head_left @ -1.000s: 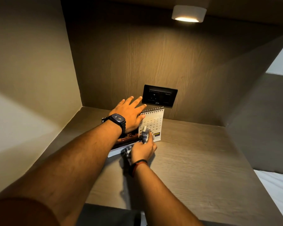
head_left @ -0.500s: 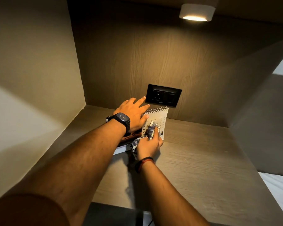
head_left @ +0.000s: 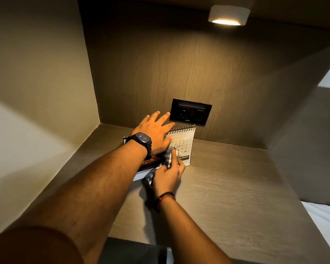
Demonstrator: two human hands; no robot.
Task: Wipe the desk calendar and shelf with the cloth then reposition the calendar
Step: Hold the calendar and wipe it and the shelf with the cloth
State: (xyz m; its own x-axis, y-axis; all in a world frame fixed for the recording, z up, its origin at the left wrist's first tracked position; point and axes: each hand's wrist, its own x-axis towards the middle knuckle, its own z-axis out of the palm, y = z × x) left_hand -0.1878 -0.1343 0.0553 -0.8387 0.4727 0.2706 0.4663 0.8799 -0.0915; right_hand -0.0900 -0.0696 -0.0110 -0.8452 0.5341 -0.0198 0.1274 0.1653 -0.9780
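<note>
A spiral-bound desk calendar (head_left: 185,143) stands on the wooden shelf (head_left: 227,187) near the back wall, its white date page facing me. My left hand (head_left: 156,134), with a dark watch on the wrist, lies flat with spread fingers over the calendar's top left part. My right hand (head_left: 169,176) is shut on a checked grey and white cloth (head_left: 169,155) and presses it against the lower left of the date page. The calendar's left half is mostly hidden by my hands.
A black socket plate (head_left: 190,112) sits on the back wall just above the calendar. A round lamp (head_left: 228,15) glows overhead. Side walls close the niche left and right. White bedding (head_left: 326,220) shows at the lower right.
My right hand has slid the cloth up and across the calendar's face. My left hand has stayed on the calendar's top.
</note>
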